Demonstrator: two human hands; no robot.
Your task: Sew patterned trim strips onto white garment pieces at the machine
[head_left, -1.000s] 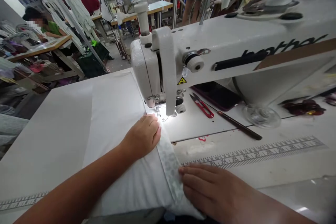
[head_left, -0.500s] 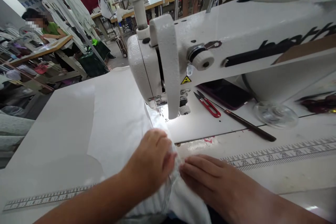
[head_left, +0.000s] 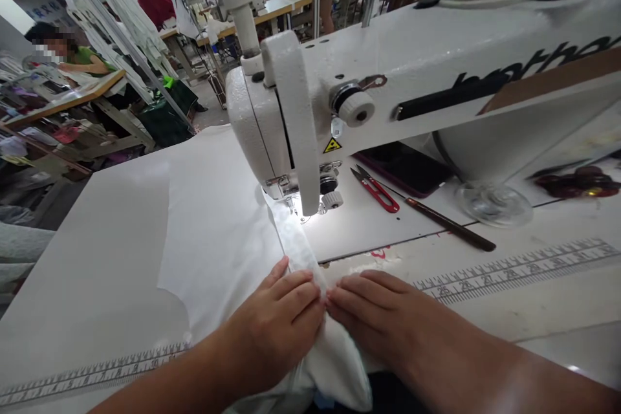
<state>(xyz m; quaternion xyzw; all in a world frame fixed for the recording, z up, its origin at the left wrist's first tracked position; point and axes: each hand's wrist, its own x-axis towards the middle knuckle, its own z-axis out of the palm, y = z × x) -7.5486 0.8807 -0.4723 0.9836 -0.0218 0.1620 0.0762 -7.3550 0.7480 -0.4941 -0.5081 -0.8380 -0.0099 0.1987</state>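
Note:
A white fabric piece [head_left: 213, 233] lies under the needle area of a white sewing machine [head_left: 276, 123], its folded strip running toward me from the lit presser foot. My left hand [head_left: 276, 320] rests on this strip, one finger stretched toward the machine and the others curled over the fabric's right edge. Fingertips of my right hand [head_left: 378, 310] meet that same edge, close beside the left fingers, and pinch it; the thumb is hidden underneath. Below both hands, the loose end of the fabric hangs at the table's front edge.
Right of the needle lie red thread snips [head_left: 378, 191], a dark-handled pointed tool [head_left: 451, 226], a phone [head_left: 407, 168] and a clear round dish [head_left: 495, 204]. A ruler tape [head_left: 514, 270] runs along the table front. Further off, a person [head_left: 87, 61] sits at another table.
My left hand has shifted toward me and flattened from a raised, curled pose onto the strip, uncovering it near the needle. The right hand stays at the edge. The view has shifted slightly.

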